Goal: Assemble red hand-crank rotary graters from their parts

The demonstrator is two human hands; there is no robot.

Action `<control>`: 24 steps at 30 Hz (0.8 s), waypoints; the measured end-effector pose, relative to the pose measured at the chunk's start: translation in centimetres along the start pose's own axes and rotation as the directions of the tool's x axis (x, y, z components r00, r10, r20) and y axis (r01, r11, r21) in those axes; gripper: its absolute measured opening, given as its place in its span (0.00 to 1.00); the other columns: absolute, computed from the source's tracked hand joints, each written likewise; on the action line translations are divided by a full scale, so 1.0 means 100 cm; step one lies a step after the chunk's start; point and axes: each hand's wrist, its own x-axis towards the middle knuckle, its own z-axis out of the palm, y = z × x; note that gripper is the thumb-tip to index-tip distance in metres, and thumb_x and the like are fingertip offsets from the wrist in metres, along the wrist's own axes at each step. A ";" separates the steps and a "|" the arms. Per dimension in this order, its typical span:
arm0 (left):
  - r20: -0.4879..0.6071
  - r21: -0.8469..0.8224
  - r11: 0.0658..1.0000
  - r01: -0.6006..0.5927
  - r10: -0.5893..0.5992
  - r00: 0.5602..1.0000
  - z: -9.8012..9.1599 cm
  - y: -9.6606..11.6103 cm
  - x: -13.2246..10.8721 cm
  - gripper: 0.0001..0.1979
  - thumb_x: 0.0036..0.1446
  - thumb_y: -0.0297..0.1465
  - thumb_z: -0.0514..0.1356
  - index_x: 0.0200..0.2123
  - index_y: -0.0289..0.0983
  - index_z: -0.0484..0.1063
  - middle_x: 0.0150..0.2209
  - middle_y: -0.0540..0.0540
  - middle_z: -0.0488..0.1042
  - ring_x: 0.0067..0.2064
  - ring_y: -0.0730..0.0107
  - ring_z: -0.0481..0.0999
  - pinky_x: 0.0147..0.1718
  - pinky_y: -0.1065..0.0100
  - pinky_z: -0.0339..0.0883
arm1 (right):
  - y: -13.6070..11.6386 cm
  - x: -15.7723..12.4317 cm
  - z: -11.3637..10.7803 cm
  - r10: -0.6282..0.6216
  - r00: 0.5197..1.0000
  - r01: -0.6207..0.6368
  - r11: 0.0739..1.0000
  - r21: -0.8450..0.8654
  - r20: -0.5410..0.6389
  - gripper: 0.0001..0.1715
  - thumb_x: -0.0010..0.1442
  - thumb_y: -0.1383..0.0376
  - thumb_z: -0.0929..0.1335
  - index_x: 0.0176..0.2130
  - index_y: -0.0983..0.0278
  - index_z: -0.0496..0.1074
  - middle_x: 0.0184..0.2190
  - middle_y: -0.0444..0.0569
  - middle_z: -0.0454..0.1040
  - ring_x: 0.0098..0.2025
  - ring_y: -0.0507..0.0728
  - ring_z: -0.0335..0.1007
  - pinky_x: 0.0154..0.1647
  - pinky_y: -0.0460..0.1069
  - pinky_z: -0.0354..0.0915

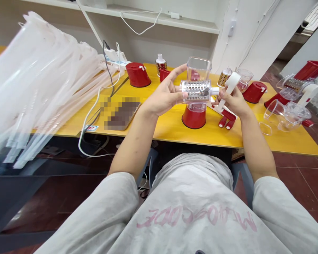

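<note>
A rotary grater stands in front of me, with a red base [194, 118], a clear hopper [199, 65] and a perforated metal drum [197, 88] lying sideways in its clear housing. My left hand [165, 93] grips the housing from the left, thumb on the near side and a finger raised by the hopper. On the other side, my right hand [234, 100] is closed on a white crank handle [229, 86], whose round end is close to the drum's white shaft [215, 91]. Below that hand are red crank grips [228, 119]; how they join the cranks is partly hidden.
Red bases [138, 74] [255, 92] and spare drums [161, 65] [224, 77] stand farther back. An assembled grater [298, 84] and clear parts [287, 114] are at right. Clear zip bags [47, 77], cables [95, 102] and a pixelated flat item [123, 114] lie left.
</note>
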 end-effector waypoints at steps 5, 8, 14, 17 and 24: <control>-0.075 -0.073 0.997 -0.005 -0.001 0.997 -0.012 -0.005 0.005 0.51 0.65 0.39 0.88 0.85 0.55 0.71 0.57 0.43 0.93 0.69 0.28 0.95 0.61 0.37 0.97 | -0.002 0.001 0.000 -0.025 0.998 0.025 1.000 -0.004 -0.056 0.54 0.48 0.28 0.94 0.47 0.53 0.69 0.40 0.40 0.79 0.37 0.55 0.81 0.51 0.59 0.91; -0.180 -0.075 0.997 0.001 -0.014 0.984 -0.018 -0.007 0.006 0.47 0.66 0.35 0.84 0.84 0.54 0.73 0.63 0.41 0.92 0.68 0.33 0.96 0.63 0.40 0.97 | 0.001 0.002 0.001 -0.066 0.994 0.071 0.996 0.047 -0.090 0.56 0.50 0.27 0.93 0.51 0.51 0.66 0.45 0.38 0.80 0.32 0.51 0.76 0.46 0.58 0.91; -0.245 -0.080 0.997 0.005 -0.025 0.969 -0.031 -0.011 0.008 0.46 0.67 0.40 0.85 0.83 0.55 0.74 0.66 0.42 0.92 0.62 0.43 0.98 0.58 0.51 0.98 | 0.008 0.003 -0.003 -0.034 0.995 0.039 0.998 0.055 -0.098 0.56 0.56 0.20 0.87 0.54 0.52 0.66 0.52 0.42 0.85 0.39 0.54 0.87 0.44 0.54 0.91; -0.250 -0.102 0.995 0.009 -0.034 0.968 -0.037 -0.011 0.008 0.48 0.69 0.44 0.86 0.84 0.56 0.71 0.66 0.42 0.93 0.65 0.41 0.97 0.60 0.52 0.97 | 0.003 -0.001 -0.004 0.048 0.999 -0.046 0.994 0.101 -0.019 0.53 0.59 0.21 0.86 0.57 0.51 0.70 0.43 0.42 0.84 0.37 0.57 0.87 0.40 0.54 0.89; -0.281 -0.183 0.983 -0.007 -0.045 0.959 -0.042 -0.008 0.009 0.41 0.65 0.41 0.88 0.76 0.53 0.78 0.62 0.44 0.94 0.56 0.48 1.00 0.52 0.60 0.98 | -0.021 -0.006 0.009 0.155 0.983 -0.177 0.934 0.311 0.097 0.49 0.74 0.21 0.75 0.70 0.52 0.76 0.38 0.42 0.85 0.29 0.57 0.77 0.40 0.58 0.88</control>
